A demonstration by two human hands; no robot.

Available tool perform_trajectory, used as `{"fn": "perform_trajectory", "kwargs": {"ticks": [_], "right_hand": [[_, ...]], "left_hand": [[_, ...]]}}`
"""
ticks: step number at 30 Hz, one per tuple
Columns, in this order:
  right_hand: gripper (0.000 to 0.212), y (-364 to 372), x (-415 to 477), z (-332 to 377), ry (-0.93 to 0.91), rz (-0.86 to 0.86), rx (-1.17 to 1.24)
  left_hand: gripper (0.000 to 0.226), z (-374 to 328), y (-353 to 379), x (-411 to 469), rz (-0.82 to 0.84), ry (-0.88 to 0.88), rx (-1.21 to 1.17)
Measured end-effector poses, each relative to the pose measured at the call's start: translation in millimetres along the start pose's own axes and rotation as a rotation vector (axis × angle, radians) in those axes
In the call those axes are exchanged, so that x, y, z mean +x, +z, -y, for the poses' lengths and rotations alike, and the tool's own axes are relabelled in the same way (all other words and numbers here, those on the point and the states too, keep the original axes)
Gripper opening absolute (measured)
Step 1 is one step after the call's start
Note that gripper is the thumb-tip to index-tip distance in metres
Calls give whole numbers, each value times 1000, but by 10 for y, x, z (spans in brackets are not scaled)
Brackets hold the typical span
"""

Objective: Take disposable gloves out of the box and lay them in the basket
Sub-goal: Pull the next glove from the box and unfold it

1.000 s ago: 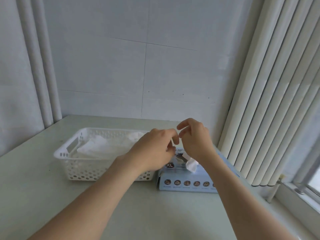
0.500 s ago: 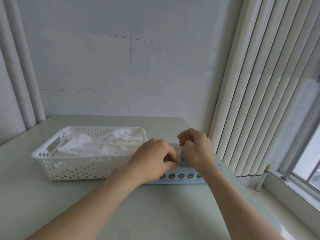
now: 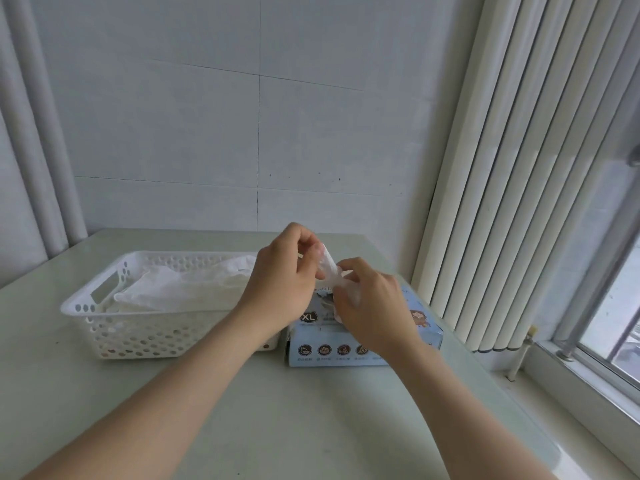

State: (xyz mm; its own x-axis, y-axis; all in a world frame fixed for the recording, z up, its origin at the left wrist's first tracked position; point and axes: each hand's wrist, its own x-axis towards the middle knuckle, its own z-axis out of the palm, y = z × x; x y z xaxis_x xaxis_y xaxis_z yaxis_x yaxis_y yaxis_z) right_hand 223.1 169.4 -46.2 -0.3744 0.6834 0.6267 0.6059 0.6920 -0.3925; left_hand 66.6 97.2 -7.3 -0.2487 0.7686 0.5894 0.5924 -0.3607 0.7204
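A thin, translucent white glove [image 3: 329,271] stretches slantwise between the two hands, just above the top of the light blue glove box [image 3: 420,318]. The left hand [image 3: 277,284] pinches its upper end between curled fingers and thumb, raised a little over the box. The right hand [image 3: 375,306] is lower, its fingers curled around the crumpled lower part of the same glove, close over the box's opening. The right hand hides whether the glove's tail is clear of the opening. The box lies flat on the pale counter [image 3: 284,420], an "XL" mark on its top and a row of round icons along its front face. Just beside it to the left stands a white perforated basket [image 3: 86,306] with a handle slot in its short end. A loose heap of white gloves [image 3: 194,289] already lies inside it, reaching about to the rim. Both forearms reach in from the near edge of the counter. Vertical blinds [image 3: 502,174] hang to the right, next to a window [image 3: 613,306].
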Motion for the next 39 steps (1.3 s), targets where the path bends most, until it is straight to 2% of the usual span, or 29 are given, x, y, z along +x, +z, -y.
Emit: {"fn": "perform_trajectory", "kwargs": {"ticks": [4, 7, 10, 12, 14, 17, 19, 23, 27, 29, 31, 33, 36, 39], "right_hand": [[30, 27, 10, -36, 31, -5, 27], [49, 12, -11, -11, 6, 35, -7], [66, 5, -31, -19, -53, 50, 12], [52, 13, -26, -21, -43, 24, -13], [10, 4, -12, -7, -7, -28, -114], [20, -19, -20, 20, 135, -8, -166], [7, -37, -14, 9, 194, -21, -144], [27, -111, -15, 103, 247, -111, 113], [8, -243, 8, 176, 298, -187, 376], [14, -304, 3, 205, 316, -186, 525], [12, -355, 6, 253, 368, -165, 735], [17, -361, 22, 293, 429, -161, 885], [36, -332, 41, 323, 526, -163, 1042], [31, -336, 39, 340, 537, -142, 1131]], "left_hand": [[10, -8, -29, 37, -60, -70, -156], [10, -17, -68, 57, -102, -157, -297], [14, -34, -135, 81, -189, -216, -341], [17, -51, -175, 101, -222, -247, -394], [18, -74, -204, 121, -258, -285, -483], [18, -105, -222, 124, -303, -326, -561], [19, -118, -226, 116, -325, -342, -579], [20, -80, -229, 127, -344, -361, -559], [15, 6, -246, 164, -386, -432, -515], [9, 47, -259, 174, -377, -461, -516], [13, 80, -252, 166, -306, -472, -472], [11, 100, -231, 160, -181, -434, -288], [10, 46, -181, 112, 24, -319, -71], [18, -23, -139, 38, 111, -155, 33]]}}
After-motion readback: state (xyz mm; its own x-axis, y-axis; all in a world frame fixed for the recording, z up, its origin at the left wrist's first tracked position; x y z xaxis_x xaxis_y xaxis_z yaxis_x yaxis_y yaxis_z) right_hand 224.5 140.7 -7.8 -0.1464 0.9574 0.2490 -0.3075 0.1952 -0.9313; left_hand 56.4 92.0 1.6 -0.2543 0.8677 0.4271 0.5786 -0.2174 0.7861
